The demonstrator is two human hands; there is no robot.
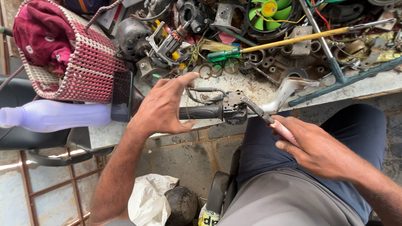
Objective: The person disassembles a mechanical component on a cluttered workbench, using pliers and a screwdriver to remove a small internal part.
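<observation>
The worktop [368, 86] is buried under motor parts, a green fan and loose tools, leaving only a narrow bare strip along its near edge. At the left stands a woven pink-and-white basket [88, 62] with a phone [122, 95] propped against it, and a pale plastic bottle [54, 115] lies on its side, jutting past the edge.

On that bare strip lies a handlebar switch assembly [228, 109]: black rubber sleeve, switch housing, a loop of cable. It looks stiff and fairly heavy, metal under the rubber, and I'd judge the sleeve the sure place to take it, since the cable would only flex.

The left hand [161, 109] cups that sleeve, palm against it, fingers spread and lifted, so its grip is loose rather than clamped. The right hand [318, 150] is closed on the pink handle of a screwdriver [268, 119], whose tip sits at the housing; whether it is seated in a screw I can't make out.

Room to move is toward the lap; beyond lies clutter.
</observation>
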